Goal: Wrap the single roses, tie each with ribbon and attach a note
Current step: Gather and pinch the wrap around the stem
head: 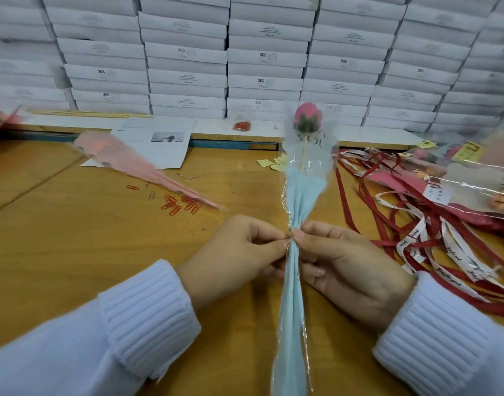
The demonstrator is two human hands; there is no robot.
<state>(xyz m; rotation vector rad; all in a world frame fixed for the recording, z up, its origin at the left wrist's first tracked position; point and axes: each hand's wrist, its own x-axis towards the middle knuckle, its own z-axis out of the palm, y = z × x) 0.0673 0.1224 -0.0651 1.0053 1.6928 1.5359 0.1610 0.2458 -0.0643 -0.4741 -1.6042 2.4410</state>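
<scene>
A pink rose (pixel 304 113) on a thin stick stands upright inside a clear and light-blue wrapper (pixel 299 192) in the middle of the view. My left hand (pixel 239 252) and my right hand (pixel 348 261) pinch the wrapper from both sides where it is gathered around the stem. The blue wrapper runs down between my hands to the bottom edge. A tangle of red and white printed ribbons (pixel 433 238) lies on the table to the right. Small yellow notes (pixel 273 162) lie behind the rose.
A pink wrapped rose (pixel 125 161) lies on the wooden table (pixel 73 238) at the left, beside several red paper clips (pixel 179 205). Wrapped roses (pixel 479 178) are piled at the right. A printed sheet (pixel 159 141), a bag of clips (pixel 242 120) and stacked white boxes (pixel 245 52) stand behind.
</scene>
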